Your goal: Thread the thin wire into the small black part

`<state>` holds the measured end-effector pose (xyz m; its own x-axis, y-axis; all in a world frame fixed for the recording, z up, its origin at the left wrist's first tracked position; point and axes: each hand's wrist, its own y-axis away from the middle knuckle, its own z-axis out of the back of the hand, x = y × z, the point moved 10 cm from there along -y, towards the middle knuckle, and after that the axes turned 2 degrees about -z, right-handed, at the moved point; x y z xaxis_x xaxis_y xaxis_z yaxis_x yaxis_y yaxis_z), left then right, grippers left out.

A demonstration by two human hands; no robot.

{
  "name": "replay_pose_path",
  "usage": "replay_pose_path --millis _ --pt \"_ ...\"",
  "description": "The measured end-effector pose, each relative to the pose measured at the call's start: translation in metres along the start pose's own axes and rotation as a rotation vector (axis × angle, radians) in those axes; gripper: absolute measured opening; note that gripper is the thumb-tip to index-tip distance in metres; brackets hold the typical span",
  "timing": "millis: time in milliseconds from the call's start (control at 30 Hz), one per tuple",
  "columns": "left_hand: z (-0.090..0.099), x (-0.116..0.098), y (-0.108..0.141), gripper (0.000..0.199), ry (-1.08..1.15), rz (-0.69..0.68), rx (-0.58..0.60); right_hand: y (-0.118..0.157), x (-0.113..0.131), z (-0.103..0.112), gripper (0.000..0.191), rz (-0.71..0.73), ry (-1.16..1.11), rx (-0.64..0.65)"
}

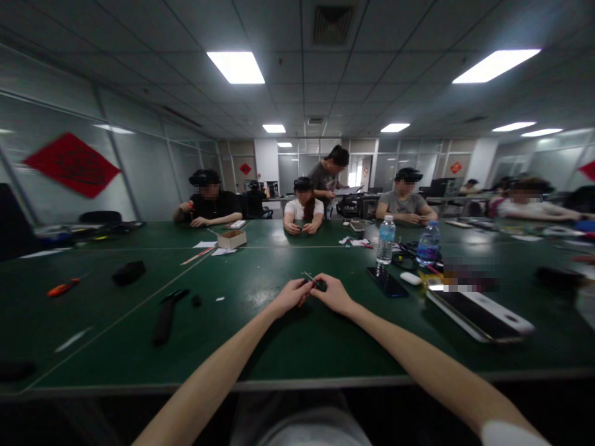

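Note:
My two hands meet above the green table (pixel 260 347), fingers closed and thumbs towards each other. Between the fingertips of my right hand (pixel 334 294) is a small dark object (pixel 320 285), too small to name. My left hand (pixel 292 295) pinches close beside it, and its fingers hide whatever they hold. A thin, pale metal piece (pixel 306 275) sticks up between the hands; which hand holds it I cannot tell.
To the left lie a black hammer-shaped tool (pixel 165 316), a black block (pixel 129 272) and an orange-handled screwdriver (pixel 64 287). Rightwards are a phone (pixel 387 282), two water bottles (pixel 385 241) and a white-edged device (pixel 481 314). Ahead stands an open cardboard box (pixel 232 240); several people sit beyond.

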<state>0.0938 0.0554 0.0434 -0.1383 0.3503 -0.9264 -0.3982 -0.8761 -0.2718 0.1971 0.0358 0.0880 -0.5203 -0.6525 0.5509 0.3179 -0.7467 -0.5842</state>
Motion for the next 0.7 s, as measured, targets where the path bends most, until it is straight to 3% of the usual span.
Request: replay_pose_path --millis 400,700 --pt "0.004 0.004 -0.002 0.041 -0.029 0.001 -0.03 0.0 -0.02 -0.012 0.022 -0.133 -0.127 0.067" --pt "0.004 0.0 0.0 0.042 -0.058 0.009 -0.021 0.003 -0.008 -0.009 0.022 -0.151 -0.16 0.104"
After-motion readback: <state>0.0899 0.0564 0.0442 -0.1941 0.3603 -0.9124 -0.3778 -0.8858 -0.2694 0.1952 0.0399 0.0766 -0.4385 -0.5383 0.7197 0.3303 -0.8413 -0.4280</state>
